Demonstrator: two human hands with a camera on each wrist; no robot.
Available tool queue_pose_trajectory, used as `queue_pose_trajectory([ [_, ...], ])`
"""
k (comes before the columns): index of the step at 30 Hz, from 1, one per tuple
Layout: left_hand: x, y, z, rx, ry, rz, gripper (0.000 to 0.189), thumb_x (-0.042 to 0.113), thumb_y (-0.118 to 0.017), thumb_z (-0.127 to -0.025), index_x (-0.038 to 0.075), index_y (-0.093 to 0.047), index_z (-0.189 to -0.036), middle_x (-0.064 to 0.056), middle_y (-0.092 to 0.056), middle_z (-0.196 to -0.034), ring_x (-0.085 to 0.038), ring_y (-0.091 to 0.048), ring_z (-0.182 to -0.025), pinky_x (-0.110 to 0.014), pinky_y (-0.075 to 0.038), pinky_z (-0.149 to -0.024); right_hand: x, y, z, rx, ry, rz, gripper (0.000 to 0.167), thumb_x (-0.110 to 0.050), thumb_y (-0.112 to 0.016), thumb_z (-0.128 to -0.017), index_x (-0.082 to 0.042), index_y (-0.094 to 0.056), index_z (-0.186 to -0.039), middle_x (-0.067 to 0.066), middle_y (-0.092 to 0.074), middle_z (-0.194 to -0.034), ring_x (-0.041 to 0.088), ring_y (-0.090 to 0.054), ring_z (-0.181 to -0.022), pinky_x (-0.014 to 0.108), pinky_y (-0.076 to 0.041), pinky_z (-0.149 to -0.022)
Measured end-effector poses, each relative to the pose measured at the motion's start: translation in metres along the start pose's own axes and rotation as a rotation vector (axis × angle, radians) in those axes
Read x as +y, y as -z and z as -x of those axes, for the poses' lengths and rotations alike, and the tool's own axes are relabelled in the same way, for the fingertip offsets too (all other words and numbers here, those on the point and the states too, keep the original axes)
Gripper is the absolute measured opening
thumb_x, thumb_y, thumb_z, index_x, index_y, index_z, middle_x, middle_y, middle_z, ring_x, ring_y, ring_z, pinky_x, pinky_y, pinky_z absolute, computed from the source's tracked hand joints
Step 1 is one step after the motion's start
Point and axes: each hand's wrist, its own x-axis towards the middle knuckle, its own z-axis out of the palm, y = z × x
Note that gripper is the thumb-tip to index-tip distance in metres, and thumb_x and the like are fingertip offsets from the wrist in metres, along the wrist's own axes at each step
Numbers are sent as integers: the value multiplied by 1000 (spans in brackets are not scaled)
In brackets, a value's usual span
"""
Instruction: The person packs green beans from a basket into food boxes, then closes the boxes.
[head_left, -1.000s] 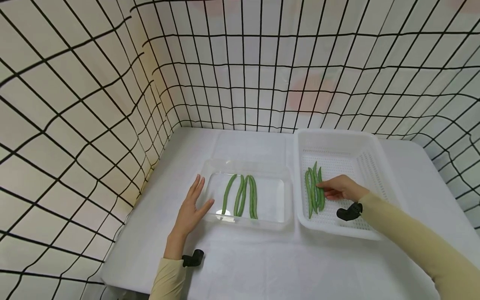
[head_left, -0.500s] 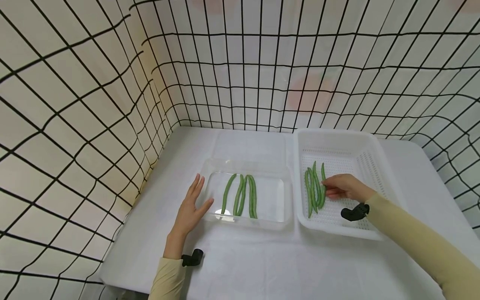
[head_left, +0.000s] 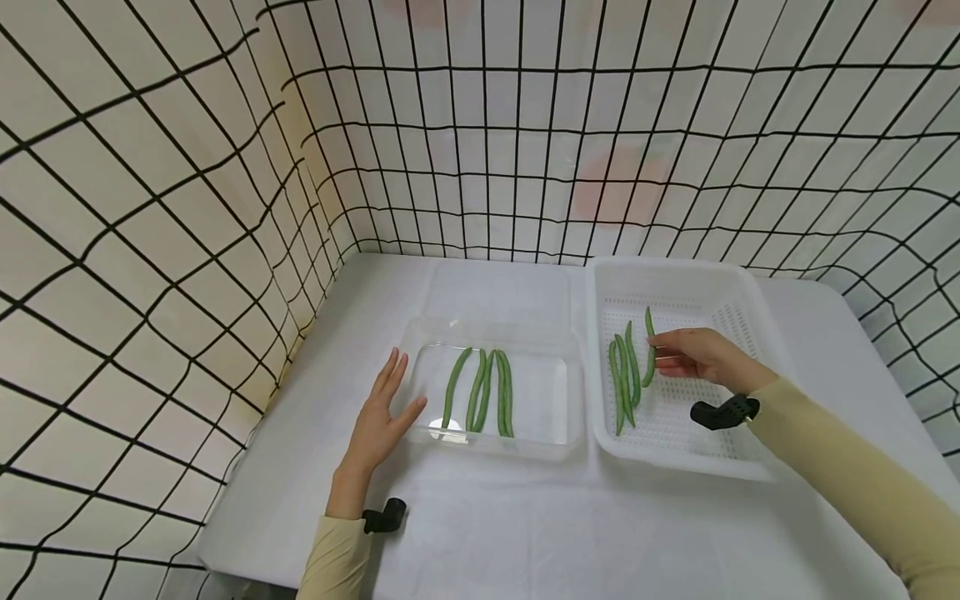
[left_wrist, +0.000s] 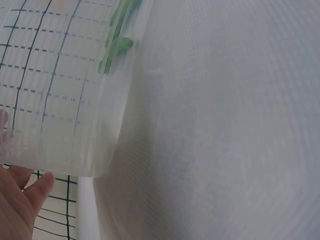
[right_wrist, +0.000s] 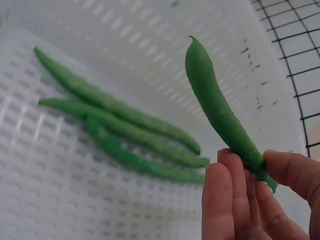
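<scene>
My right hand (head_left: 697, 357) pinches one green bean (right_wrist: 215, 102) between thumb and fingertips, over the white perforated basket (head_left: 678, 467). In the right wrist view the bean stands tilted, away from three other green beans (right_wrist: 120, 112) that lie side by side on the basket floor. On the left, my left hand (head_left: 378, 425) has its fingers straight and thumb spread, right at the left side of a clear plastic container (head_left: 562, 446). Several green beans (head_left: 483, 392) lie lengthwise inside that container. Through its wall the left wrist view shows a few bean ends (left_wrist: 117, 50).
Both containers stand side by side on a table with a white cloth (head_left: 480, 525). Black wire mesh (head_left: 487, 175) rises along the back and sides. A black wrist camera (head_left: 723, 412) sits on the right wrist, another (head_left: 385, 516) on the left.
My right hand has drawn one green bean rightward from the others and raised it a little. The left hand stays in place, and the beans in the clear container lie as before.
</scene>
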Motion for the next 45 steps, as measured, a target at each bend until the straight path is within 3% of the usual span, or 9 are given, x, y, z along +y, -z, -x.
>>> queue_pose_trajectory([
  [7,0,0,0,-5,-2,3,74,40,-63,-91,22,-25,-152,11,-12,-157,-20,-20,-140,-57,-27,-104,-16,-26,11,-39,32,-11,16,-15,-64,-92,-3,-62,-103,5,-68,-88,17,-68,-79,32,-54,-76],
  [12,0,1,1,-1,2,1,74,42,-62,-90,22,-26,-152,11,-12,-157,-21,-21,-140,-58,-27,-103,-28,-54,16,-90,78,42,23,-17,-63,-93,2,-61,-107,6,-66,-86,14,-67,-74,29,-54,-74],
  [16,0,0,1,2,0,3,74,42,-62,-90,21,-26,-152,11,-12,-157,-22,-21,-140,-59,-28,-102,-34,-76,13,-98,93,95,38,-17,-63,-93,8,-54,-119,5,-65,-87,13,-66,-73,29,-54,-72],
  [21,-1,0,1,3,0,3,74,42,-62,-90,20,-27,-151,10,-12,-157,-22,-21,-140,-59,-27,-102,-37,-102,6,-142,119,137,38,-16,-64,-92,10,-52,-118,7,-66,-89,15,-67,-75,31,-54,-74],
  [34,-1,0,0,5,-9,6,74,40,-63,-90,19,-27,-151,11,-12,-157,-21,-21,-140,-57,-27,-103,-31,-163,-12,-211,116,273,31,-12,-61,-93,10,-57,-114,13,-64,-84,16,-67,-66,30,-55,-68],
  [40,0,-1,0,4,9,0,74,31,-67,-89,19,-28,-151,12,-12,-156,-21,-21,-140,-58,-27,-103,-17,-179,-24,-216,37,320,34,-8,-60,-93,14,-54,-119,14,-63,-85,15,-65,-63,30,-56,-65],
  [45,1,-1,0,8,16,-9,74,32,-66,-89,19,-28,-151,11,-12,-157,-21,-21,-140,-59,-27,-103,-10,-186,-27,-213,28,353,29,-6,-60,-92,14,-56,-113,16,-65,-81,16,-65,-62,32,-56,-64],
])
